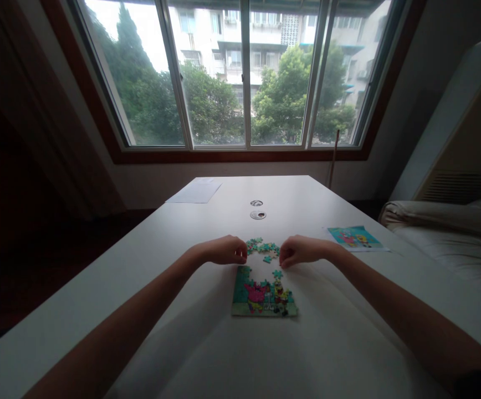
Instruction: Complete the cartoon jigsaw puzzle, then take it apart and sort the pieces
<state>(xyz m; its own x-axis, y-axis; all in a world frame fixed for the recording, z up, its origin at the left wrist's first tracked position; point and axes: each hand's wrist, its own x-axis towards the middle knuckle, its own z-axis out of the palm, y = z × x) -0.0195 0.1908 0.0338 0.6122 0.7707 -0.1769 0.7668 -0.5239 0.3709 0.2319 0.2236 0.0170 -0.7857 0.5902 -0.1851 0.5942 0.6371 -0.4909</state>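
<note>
A partly assembled colourful jigsaw puzzle (pixel 263 296) lies on the white table (pixel 182 255) in front of me. Several loose green pieces (pixel 263 247) lie in a small heap just beyond it. My left hand (pixel 226 250) rests at the left side of the heap with its fingers curled in. At the right side of the heap is my right hand (pixel 301 250), its fingers pinched together at the heap's edge. What either hand holds is too small to make out.
A printed reference picture (pixel 356 237) lies on the table to the right. A sheet of paper (pixel 194 192) sits at the far left corner. Two round cable ports (pixel 257 214) are in the middle. A beige sofa (pixel 444 221) stands to the right, a large window behind.
</note>
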